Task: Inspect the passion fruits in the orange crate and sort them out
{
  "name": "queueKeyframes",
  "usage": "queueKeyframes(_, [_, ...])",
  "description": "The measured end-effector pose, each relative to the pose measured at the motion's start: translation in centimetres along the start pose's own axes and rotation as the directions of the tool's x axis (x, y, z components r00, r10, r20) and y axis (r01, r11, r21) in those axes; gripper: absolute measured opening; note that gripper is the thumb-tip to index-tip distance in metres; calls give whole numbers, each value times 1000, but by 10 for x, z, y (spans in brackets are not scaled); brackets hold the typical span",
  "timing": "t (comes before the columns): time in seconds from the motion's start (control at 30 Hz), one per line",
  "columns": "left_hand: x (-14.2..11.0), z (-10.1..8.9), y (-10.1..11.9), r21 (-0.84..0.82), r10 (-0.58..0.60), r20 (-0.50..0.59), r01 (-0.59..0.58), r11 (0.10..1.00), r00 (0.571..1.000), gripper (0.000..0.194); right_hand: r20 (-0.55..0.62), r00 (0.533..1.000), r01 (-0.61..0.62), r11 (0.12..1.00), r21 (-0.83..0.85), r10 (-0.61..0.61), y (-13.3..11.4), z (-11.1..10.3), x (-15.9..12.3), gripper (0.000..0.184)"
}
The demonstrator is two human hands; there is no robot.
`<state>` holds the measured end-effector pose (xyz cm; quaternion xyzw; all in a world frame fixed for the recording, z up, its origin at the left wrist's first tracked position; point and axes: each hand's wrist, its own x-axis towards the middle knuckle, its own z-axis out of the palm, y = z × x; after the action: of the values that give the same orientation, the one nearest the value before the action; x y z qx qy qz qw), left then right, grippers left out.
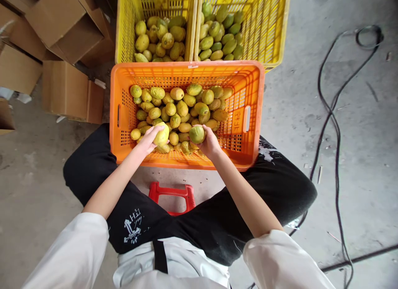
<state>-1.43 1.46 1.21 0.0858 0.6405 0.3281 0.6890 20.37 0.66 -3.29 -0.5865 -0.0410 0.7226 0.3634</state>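
Observation:
My left hand (149,140) is closed around a yellow oval fruit (162,134), its exact kind unclear. In my right hand (210,142) is a greener fruit of the same sort, a green-yellow fruit (197,134), with its rounded end facing up. Both hands are over the near side of an orange plastic crate (186,161), a short way apart. Inside that crate lie many similar yellow and greenish oval fruits (171,108), some with brownish patches. The fingers under each held fruit are partly hidden.
Beyond the orange crate stand a left yellow crate (126,27) and a right yellow crate (264,27), both holding similar fruit. Cardboard boxes (65,88) are piled at the left. A red plastic stool (172,191) shows between my legs. A black cable (337,156) loops across the concrete floor.

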Motion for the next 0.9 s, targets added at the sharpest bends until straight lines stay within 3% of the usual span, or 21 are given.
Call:
queueKeyframes(0.27, [0,3,6,19,-65,19,65,998,998,19,-5,998,62,995,-83,-63,4,-5,-1,44])
queueKeyframes(0.53, [5,0,3,-16,-71,22,72,997,997,33,-6,997,81,991,-106,-82,6,-6,3,28])
queueKeyframes(0.67, [7,-3,1,-1,-46,27,46,999,999,40,-31,998,48,999,-18,-49,6,-6,5,19])
queueKeyframes(0.8, [6,-4,0,-13,-85,54,86,996,995,24,-59,998,26,999,37,-24,6,-6,7,18])
queueKeyframes(0.9, [5,-2,0,-53,-128,12,129,990,992,12,-50,999,19,1000,14,-19,4,-8,8,21])
